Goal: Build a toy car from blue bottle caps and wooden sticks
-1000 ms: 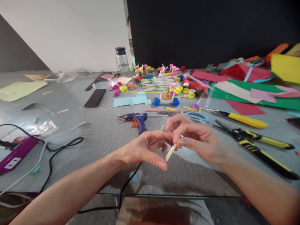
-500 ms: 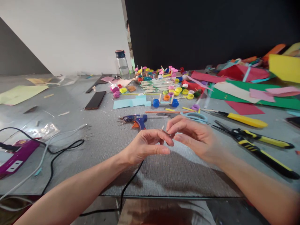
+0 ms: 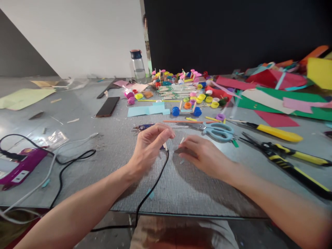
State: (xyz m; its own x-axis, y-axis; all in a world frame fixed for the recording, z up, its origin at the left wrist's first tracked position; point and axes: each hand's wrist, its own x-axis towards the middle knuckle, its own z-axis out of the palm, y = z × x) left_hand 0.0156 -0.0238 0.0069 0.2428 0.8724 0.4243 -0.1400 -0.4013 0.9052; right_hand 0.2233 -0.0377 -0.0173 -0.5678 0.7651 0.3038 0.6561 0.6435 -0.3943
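My left hand [image 3: 149, 147] is raised over the table with its fingers curled and thumb closed against them. It covers most of a blue hot glue gun [image 3: 143, 127], whose nozzle end shows past the fingers. Whether the left fingers hold anything is hidden. My right hand [image 3: 198, 148] hovers low, slightly blurred, its fingers bent with a gap to the thumb. By its fingertips is a small white piece [image 3: 182, 140]. Light-blue-handled scissors [image 3: 219, 131] lie just beyond the right hand. Farther back, two blue bottle caps [image 3: 175, 111] stand upright beside wooden sticks.
Yellow-black pliers [image 3: 287, 166] and a yellow-handled tool [image 3: 280, 133] lie at right. A black cord [image 3: 153, 192] crosses the front edge. A purple power strip [image 3: 28, 160] and phone [image 3: 108, 106] are at left. Coloured caps [image 3: 201, 98], paper [image 3: 275, 105] and a bottle [image 3: 138, 67] sit behind.
My hands, close together before, have moved apart. The left turned upward and curled its fingers, now covering the glue gun; the right dropped slightly, uncovering the scissors. The view shifted a little.
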